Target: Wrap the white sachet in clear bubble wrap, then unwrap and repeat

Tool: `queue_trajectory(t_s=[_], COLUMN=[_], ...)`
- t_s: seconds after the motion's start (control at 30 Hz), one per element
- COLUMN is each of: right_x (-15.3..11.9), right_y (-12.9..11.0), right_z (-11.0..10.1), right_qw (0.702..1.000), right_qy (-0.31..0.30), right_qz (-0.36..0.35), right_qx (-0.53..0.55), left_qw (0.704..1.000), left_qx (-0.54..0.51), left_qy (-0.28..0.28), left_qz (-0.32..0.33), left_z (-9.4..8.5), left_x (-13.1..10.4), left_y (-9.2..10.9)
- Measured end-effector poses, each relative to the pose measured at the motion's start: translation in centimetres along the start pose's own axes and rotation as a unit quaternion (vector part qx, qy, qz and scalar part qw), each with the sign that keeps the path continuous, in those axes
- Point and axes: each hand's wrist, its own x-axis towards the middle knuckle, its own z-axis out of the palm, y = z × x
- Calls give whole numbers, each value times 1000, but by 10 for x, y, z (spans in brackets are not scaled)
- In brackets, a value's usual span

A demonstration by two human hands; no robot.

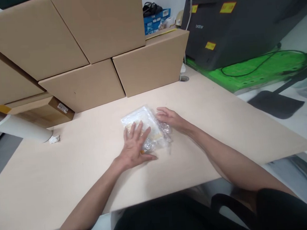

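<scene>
A flat package in clear plastic wrap (145,116) lies on the pale wooden table (99,160), white on top with some yellow-orange showing through. Across its near left part rests my left hand (134,144), palm down with the fingers spread. My right hand (170,118) is at the package's right edge, where loose, crinkled plastic sticks out. Its fingertips touch or nearly touch that plastic, with the fingers stretched out and slightly bent. What the package contains cannot be made out.
Stacked cardboard boxes (98,28) line the table's back. A white curved tube (21,128) and a crumpled white scrap (54,139) lie at left. A tape roll (184,78) sits back right. Beyond stand a dark machine (216,34) on a green base and a blue basket (154,24).
</scene>
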Motion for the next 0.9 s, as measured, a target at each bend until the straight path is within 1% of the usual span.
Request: queue_trajectory(t_s=[0.07, 0.13, 0.17, 0.2, 0.23, 0.27, 0.3, 0.33, 0.4, 0.43, 0.47, 0.5, 0.53, 0.57, 0.6, 0.63, 0.7, 0.73, 0.77, 0.8, 0.83, 0.87, 0.9], right_x=[2, 2, 2, 2, 3, 3, 4, 5, 9, 11, 14, 17, 19, 21, 23, 25, 26, 26, 25, 25, 25, 24, 24], right_y=[3, 3, 2, 0, -1, -3, -5, -7, -8, -8, -7, -5, -4, -2, -1, 1, 3, 4, 5, 6, 6, 7, 7], right_z=[1, 3, 4, 4, 5, 4, 3, 2, -3, -7, -11, -15, -19, -22, -26, -29, -34, -36, -37, -38, -39, -39, -39], right_qw=[1000, 999, 999, 997, 995, 991, 987, 982, 971, 964, 957, 951, 945, 941, 939, 938, 939, 939, 938, 937, 936, 935, 934], right_qy=[3, 15, 25, 38, 53, 69, 87, 107, 151, 175, 199, 223, 245, 263, 279, 290, 303, 310, 315, 321, 326, 332, 337], right_qz=[2, -2, -4, -8, -13, -20, -29, -38, -58, -68, -77, -83, -86, -86, -85, -84, -87, -89, -91, -93, -94, -95, -95], right_qx=[13, 30, 45, 64, 86, 109, 131, 150, 178, 188, 195, 198, 197, 192, 182, 169, 137, 122, 109, 98, 88, 77, 64], left_qw=[999, 995, 988, 973, 949, 915, 871, 821, 722, 678, 641, 611, 589, 575, 573, 581, 597, 610, 632, 666, 714, 770, 820], left_qx=[0, -44, -89, -144, -206, -269, -331, -387, -471, -501, -526, -547, -564, -579, -587, -586, -568, -545, -508, -452, -380, -294, -212], left_qy=[32, 88, 129, 179, 234, 292, 349, 399, 470, 494, 508, 511, 508, 498, 480, 460, 440, 438, 442, 448, 448, 436, 418], left_qz=[6, -4, -12, -23, -41, -67, -97, -130, -188, -212, -235, -257, -277, -295, -312, -326, -357, -372, -384, -388, -381, -361, -330], left_z=[10, 14, 13, 10, 5, 0, -7, -13, -26, -31, -34, -36, -37, -35, -33, -29, -20, -16, -13, -12, -11, -11, -13], left_x=[1, 1, 1, 1, 1, 2, 2, 3, 3, 2, 0, -3, -8, -14, -21, -29, -48, -57, -66, -74, -80, -85, -89], left_y=[5, 6, 5, 4, 3, 2, 0, -2, -10, -15, -21, -28, -34, -41, -47, -52, -58, -59, -59, -57, -55, -52, -50])
